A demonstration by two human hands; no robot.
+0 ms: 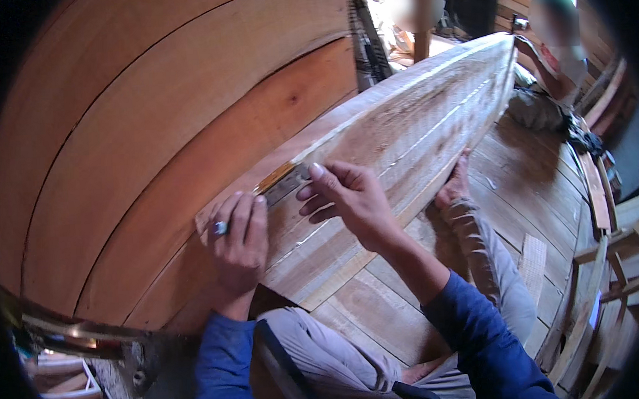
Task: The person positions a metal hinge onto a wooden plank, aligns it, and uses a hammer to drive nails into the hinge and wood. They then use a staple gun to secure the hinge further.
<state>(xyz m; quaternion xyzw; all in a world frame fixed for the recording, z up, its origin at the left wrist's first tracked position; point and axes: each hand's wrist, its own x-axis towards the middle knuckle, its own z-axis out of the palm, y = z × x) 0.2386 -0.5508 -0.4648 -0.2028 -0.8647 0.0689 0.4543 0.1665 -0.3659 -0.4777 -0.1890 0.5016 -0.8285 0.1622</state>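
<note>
A long, pale wooden panel made of joined boards runs from in front of me to the far right, tilted on its edge. At its near top edge lies a narrow grey metal plate with small marks or holes, like a hinge, beside an orange-yellow strip. My left hand, wearing a ring, bends over the panel's near corner with fingertips at the hinge's left end. My right hand has thumb and forefinger closed at the other end, its remaining fingers curled loosely.
A curved plank wall rises close on the left. Another person holds the panel's far end. My bare foot rests by its lower edge on the plank floor. Loose wood pieces and a wooden frame lie right.
</note>
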